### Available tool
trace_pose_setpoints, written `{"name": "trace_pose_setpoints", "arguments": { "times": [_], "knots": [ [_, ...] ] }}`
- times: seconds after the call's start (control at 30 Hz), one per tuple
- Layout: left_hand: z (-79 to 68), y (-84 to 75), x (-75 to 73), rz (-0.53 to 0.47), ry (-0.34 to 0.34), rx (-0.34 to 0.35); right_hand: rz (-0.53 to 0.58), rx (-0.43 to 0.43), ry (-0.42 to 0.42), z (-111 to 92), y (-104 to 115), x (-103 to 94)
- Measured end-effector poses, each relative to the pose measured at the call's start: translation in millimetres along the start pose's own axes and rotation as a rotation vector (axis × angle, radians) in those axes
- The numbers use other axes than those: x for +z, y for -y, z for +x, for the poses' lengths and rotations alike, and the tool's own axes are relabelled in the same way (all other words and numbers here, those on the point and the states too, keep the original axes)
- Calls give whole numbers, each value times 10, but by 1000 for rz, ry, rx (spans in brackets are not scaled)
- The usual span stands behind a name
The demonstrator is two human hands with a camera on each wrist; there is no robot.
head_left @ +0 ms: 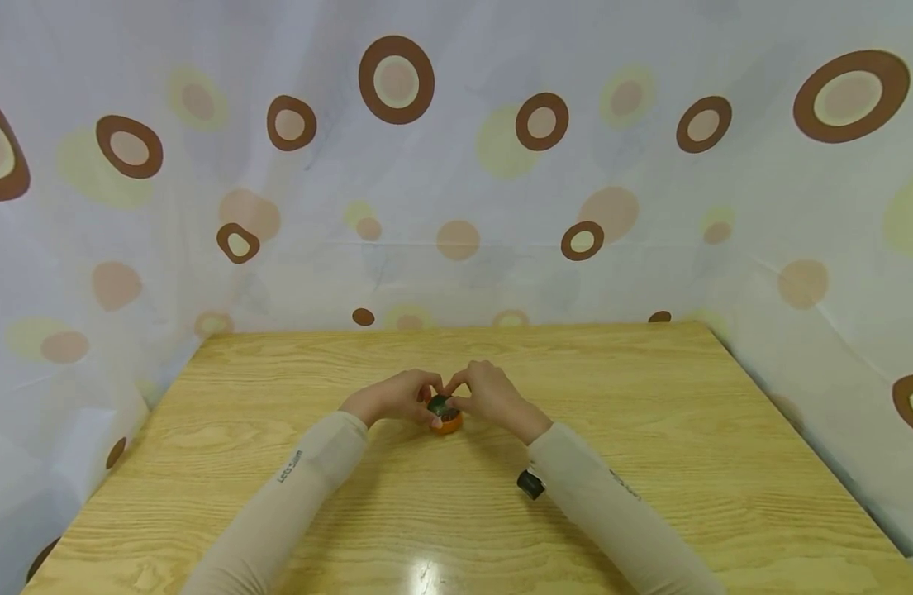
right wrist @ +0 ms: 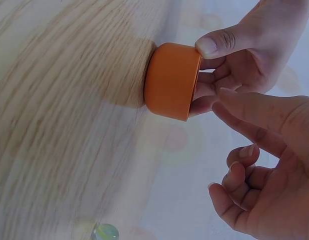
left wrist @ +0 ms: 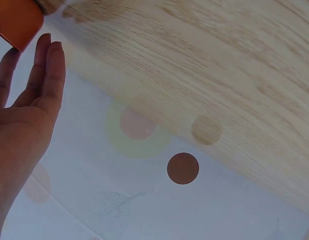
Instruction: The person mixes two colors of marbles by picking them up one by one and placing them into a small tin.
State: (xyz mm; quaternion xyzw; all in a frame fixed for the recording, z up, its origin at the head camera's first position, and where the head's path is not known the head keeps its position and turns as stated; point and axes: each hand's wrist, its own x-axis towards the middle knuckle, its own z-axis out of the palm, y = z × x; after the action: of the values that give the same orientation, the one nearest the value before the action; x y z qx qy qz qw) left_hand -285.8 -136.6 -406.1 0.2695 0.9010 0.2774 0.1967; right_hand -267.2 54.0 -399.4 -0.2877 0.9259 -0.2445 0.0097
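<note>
When viewed from the head camera, locate orange cup (head_left: 449, 427) upright on wooden table (head_left: 397, 529), about midway from side to side, between left hand (head_left: 398, 397) and right hand (head_left: 495, 397). In the right wrist view, note base down on the wood and rim on the side toward both hands. Note dark green showing inside the mouth from above; cannot tell lining from contents.

Identify left hand as gripping the cup: thumb on the rim, fingers bent loosely around the opposite side, only partly closed. Identify right hand as nearly closed at thumb and index finger, with both tips close together just beside the rim, and with remaining fingers curled clear of the cup. Cannot tell of any small item between those tips.

In the right wrist view, find greenish glass ball (right wrist: 105, 232) at the lower edge, well apart from the cup and partly cut off. From the head view, see also dark object (head_left: 530, 485) beside light right sleeve (head_left: 620, 508), partly covered, and patterned backdrop (head_left: 456, 173) behind the table.
</note>
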Motion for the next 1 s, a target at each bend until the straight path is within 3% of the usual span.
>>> {"name": "trace_pose_setpoints", "arguments": {
  "times": [1.0],
  "knots": [
    [10, 11, 17, 0, -13, 7, -13, 108, -7, -141, -335, -162]
  ]
}}
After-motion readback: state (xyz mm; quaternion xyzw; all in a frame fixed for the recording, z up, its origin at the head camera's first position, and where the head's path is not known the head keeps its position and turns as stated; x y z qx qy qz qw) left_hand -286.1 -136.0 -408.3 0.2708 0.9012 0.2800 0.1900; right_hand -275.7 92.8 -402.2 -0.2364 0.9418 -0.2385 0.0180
